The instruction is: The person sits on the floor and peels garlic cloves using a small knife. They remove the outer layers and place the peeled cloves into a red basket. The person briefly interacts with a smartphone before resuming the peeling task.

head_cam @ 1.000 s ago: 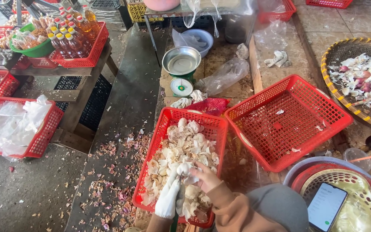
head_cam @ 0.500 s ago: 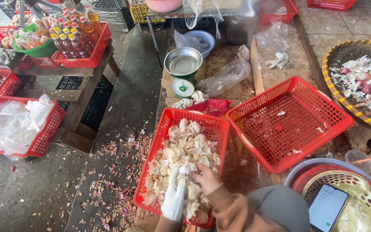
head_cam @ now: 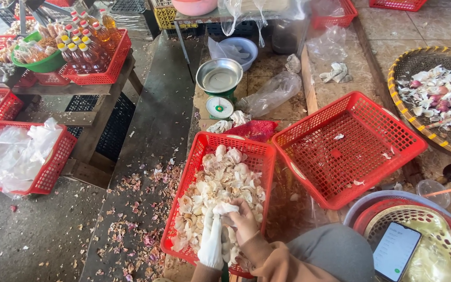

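A garlic bulb (head_cam: pixel 224 209) is being pulled apart over the red basket (head_cam: pixel 203 146) of garlic; it is pinched at the top by the gloved left hand (head_cam: pixel 211 241) and gripped from the side by the bare right hand (head_cam: pixel 242 222). The step is judged to be splitting off cloves. A firmer twist against the glove's hold seems called for next.

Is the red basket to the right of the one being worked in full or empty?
Nearly empty. The right red basket shows bare mesh floor with only a few white scraps, while the basket under both hands is heaped with garlic.
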